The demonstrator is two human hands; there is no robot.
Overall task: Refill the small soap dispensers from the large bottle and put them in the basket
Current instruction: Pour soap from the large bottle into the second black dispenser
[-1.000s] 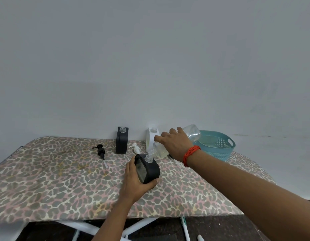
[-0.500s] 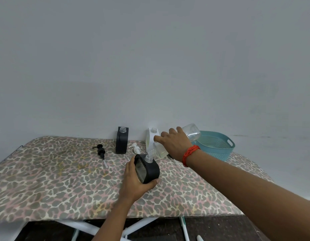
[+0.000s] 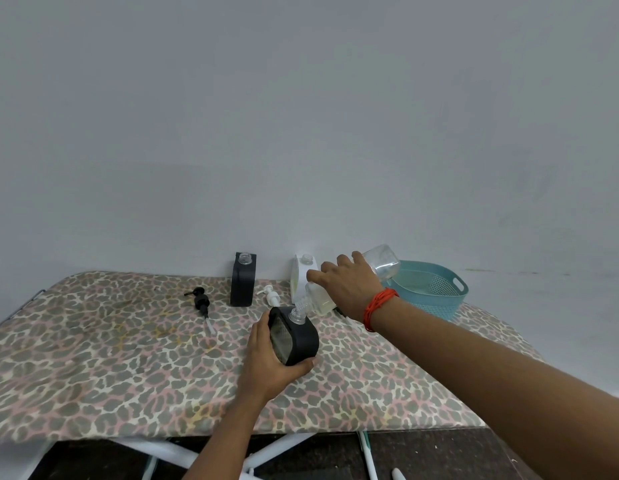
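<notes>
Mid-pour: right hand (image 3: 346,289) gripping large bottle (image 3: 384,263), left hand (image 3: 270,362) clasping tilted dispenser (image 3: 297,336); upright black dispenser (image 3: 243,284) and white dispenser (image 3: 303,271) uncapped, none seen in basket (image 3: 436,299).

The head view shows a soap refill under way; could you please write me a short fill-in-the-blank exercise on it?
1. The left hand grips the held dispenser, whose casing is ____, while the right hand tilts the large bottle into it.
2. Counting the upright black dispenser and the white dispenser too, ____ small dispensers are in view.
3. The black pump lies to the ____ of the upright black dispenser.
Missing words: black; three; left.
</notes>
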